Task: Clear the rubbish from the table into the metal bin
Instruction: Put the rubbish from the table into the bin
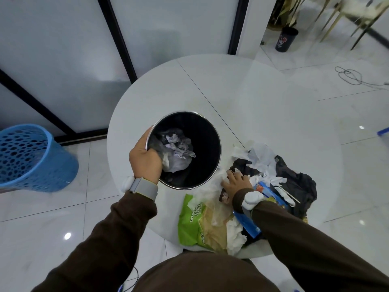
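Right of the left grip (145, 159), which is clasping the rim of the metal bin (206, 129), the right grip (236, 182) is resting released, fingers spread, on the rubbish (263, 158) heaped on the desk (210, 81).

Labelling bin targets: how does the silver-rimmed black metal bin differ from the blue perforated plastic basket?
The metal bin is solid-walled; the blue basket is perforated. The left hand grips the metal bin's rim at the table; the blue basket stands on the floor. Both are round, open-topped.

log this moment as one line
left hand: grips metal bin rim | right hand: on white tissue in rubbish pile | bin: crumpled paper inside | table: pile uncleared
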{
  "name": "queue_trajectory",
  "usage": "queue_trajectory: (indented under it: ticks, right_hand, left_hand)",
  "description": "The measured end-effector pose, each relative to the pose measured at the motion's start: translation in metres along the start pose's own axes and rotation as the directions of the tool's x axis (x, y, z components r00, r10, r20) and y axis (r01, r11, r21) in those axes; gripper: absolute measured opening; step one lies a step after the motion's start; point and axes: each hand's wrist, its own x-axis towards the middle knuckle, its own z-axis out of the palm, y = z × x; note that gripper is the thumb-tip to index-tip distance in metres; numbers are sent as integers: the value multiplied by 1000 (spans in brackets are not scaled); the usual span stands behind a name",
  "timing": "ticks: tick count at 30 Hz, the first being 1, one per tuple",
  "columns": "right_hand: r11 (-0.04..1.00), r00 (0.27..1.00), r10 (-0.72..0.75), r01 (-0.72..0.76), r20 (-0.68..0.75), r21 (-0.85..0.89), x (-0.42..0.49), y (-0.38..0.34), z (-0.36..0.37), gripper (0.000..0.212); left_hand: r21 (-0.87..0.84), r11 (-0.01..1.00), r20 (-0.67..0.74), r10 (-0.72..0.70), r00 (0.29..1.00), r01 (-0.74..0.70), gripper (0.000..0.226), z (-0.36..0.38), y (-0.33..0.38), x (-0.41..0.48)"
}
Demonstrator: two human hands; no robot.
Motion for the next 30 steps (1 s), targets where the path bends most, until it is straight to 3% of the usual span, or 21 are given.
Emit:
queue_trajectory:
  ticks: [10,20,23,26,28,30]
  right_hand:
    - [980,971,-19,65,-240,186,-6,6,-11,65]
    - [860,866,129,145,-484,489,-22,20,-20,52]
    - [781,744,230,243,-627,575,-38,25,-31,48]
    - [740,498,315,405,-808,537,-60,26,-60,42]
    - [749,341,298,495,-891,440,-73,21,-86,35]
    - [767,232,236,552,-944,328,-81,13,-109,32]
  left_hand:
    - [-1,1000,-5,-4,1000,4,71,-6,4,-6]
    - [5,1000,3,14,1000,-14,70,-8,4,-12]
    - [-6,1000,4,12,1000,-12,70,-8,4,-15]
    - [-23,1000,5,2,1000,-2,70,-9,6,-18]
    - [-45,999,3,-8,1000,8,69,-9,9,-21]
    - [-52,999,13,-9,1000,10,65,-7,10,-22]
